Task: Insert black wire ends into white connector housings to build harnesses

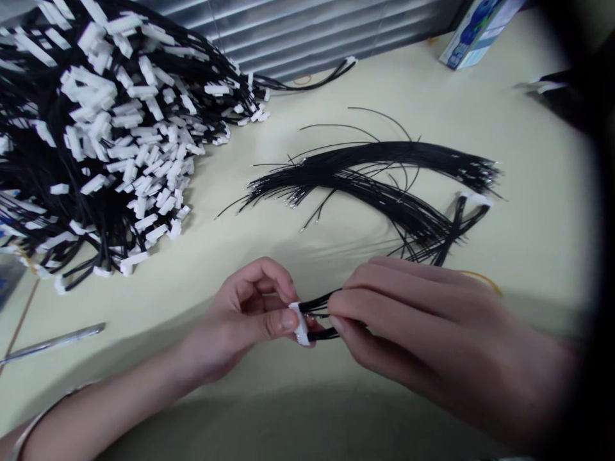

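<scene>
Between thumb and fingers, my left hand [254,320] pinches a white connector housing [301,325]. Black wires [319,302] run out of the housing to the right, in an upper and a lower group. My right hand [408,320] is closed on black wires just right of the housing; its fingertips hide exactly which ones. Small metal wire ends show in the gap between the two hands. Beyond my right hand lie loose bundles of black wires [379,160] with bare metal tips, and a wire harness with a white connector [473,200].
A large heap of black harnesses with white connectors [139,147] fills the back left. A silver pen-like tool [57,342] lies at the left. A blue-and-white carton [473,35] stands at the back right, and blinds [327,32] border the table [538,256]. A dark shape covers the right edge.
</scene>
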A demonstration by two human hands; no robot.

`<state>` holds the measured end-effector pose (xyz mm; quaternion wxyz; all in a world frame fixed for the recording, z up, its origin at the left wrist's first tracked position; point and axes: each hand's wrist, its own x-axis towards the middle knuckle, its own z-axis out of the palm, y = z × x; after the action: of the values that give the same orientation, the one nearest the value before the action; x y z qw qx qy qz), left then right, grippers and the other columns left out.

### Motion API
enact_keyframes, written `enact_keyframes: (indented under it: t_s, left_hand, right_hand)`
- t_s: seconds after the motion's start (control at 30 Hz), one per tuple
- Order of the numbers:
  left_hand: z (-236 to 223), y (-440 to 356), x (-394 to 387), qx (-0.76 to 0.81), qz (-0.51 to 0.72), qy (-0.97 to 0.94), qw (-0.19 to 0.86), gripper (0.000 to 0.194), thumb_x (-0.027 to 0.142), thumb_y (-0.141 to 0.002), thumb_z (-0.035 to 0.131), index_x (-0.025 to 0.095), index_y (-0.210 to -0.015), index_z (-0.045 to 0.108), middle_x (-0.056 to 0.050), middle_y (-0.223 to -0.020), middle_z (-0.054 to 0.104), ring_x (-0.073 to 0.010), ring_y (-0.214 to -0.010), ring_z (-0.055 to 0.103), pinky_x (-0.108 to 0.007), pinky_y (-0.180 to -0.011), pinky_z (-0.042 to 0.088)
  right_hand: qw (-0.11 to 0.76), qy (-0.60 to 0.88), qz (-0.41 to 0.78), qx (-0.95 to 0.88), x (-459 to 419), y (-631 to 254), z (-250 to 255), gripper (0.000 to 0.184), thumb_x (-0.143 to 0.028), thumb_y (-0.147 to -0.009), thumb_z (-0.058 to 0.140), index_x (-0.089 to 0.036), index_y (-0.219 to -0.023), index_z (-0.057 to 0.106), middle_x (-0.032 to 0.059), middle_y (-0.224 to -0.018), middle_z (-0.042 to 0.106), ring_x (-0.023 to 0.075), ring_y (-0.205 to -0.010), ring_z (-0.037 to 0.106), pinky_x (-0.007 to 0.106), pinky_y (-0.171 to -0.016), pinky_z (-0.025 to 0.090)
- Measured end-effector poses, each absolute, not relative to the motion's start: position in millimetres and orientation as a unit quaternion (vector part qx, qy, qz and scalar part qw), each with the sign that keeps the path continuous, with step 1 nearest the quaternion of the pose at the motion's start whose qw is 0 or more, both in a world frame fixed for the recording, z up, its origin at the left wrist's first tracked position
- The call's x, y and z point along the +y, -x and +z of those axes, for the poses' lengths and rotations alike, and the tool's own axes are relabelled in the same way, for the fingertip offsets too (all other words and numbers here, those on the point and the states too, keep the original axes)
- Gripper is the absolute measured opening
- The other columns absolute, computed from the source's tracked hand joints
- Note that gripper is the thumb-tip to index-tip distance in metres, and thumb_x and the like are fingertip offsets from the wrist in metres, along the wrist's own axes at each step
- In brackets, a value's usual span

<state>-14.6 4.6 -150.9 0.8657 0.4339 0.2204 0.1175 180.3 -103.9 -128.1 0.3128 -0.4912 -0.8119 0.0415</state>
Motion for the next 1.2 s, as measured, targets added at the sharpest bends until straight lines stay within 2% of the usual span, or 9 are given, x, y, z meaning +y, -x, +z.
enact_keyframes:
  t_s: [0.5, 0.63, 0.77, 1.03, 1.2]
  left_hand:
    - [-151.5, 15.9, 4.3, 0.231, 0.123, -0.445, 0.857, 0.013, 0.01, -0.081, 0.07, 0.015, -0.087, 0.059, -0.001, -0.077, 0.071, -0.0122, -0.071, 0.071, -0.02, -0.068, 0.058]
    - [-150.4, 14.7, 3.8, 0.228, 0.122, -0.443, 0.858, 0.014, 0.01, -0.08, 0.07, 0.015, -0.087, 0.059, 0.0, -0.077, 0.07, -0.0118, -0.07, 0.071, -0.02, -0.068, 0.058]
    - [-151.9, 14.4, 3.8, 0.228, 0.121, -0.453, 0.853, 0.014, 0.01, -0.081, 0.07, 0.015, -0.088, 0.058, -0.001, -0.077, 0.071, -0.0124, -0.072, 0.071, -0.02, -0.068, 0.057]
    - [-152.9, 18.1, 3.5, 0.238, 0.115, -0.466, 0.844, 0.013, 0.008, -0.08, 0.07, 0.015, -0.087, 0.061, -0.002, -0.077, 0.072, -0.0117, -0.072, 0.071, -0.018, -0.068, 0.056]
    - [-152.4, 18.3, 2.2, 0.259, 0.117, -0.472, 0.835, 0.012, 0.009, -0.078, 0.072, 0.015, -0.085, 0.065, -0.002, -0.077, 0.072, -0.0109, -0.072, 0.07, -0.017, -0.068, 0.057]
  right_hand:
    - [0.317, 0.48, 0.085, -0.813, -106.2, -178.0, -131.7, 0.016, -0.005, -0.088, 0.051, -0.007, -0.093, 0.065, 0.0017, -0.081, 0.055, 0.0129, -0.072, 0.044, 0.028, -0.067, 0.037]
    - [0.313, 0.488, 0.09, -0.81, -104.0, -177.6, -130.5, 0.021, -0.009, -0.093, 0.047, -0.01, -0.086, 0.066, 0.0014, -0.078, 0.055, 0.0127, -0.07, 0.043, 0.029, -0.064, 0.034]
    - [0.284, 0.474, 0.061, -0.832, -104.0, -176.6, -131.0, 0.019, -0.003, -0.087, 0.049, -0.011, -0.085, 0.067, 0.0006, -0.077, 0.053, 0.0134, -0.07, 0.041, 0.031, -0.062, 0.029]
    - [0.272, 0.484, 0.038, -0.831, -108.2, -176.6, -131.5, 0.01, -0.007, -0.081, 0.056, -0.012, -0.084, 0.065, -0.0007, -0.077, 0.049, 0.0133, -0.069, 0.038, 0.032, -0.062, 0.026]
    - [0.26, 0.479, 0.039, -0.837, -110.7, -178.8, -130.7, 0.014, -0.001, -0.078, 0.057, -0.012, -0.083, 0.063, -0.0006, -0.079, 0.049, 0.0128, -0.07, 0.037, 0.032, -0.061, 0.025]
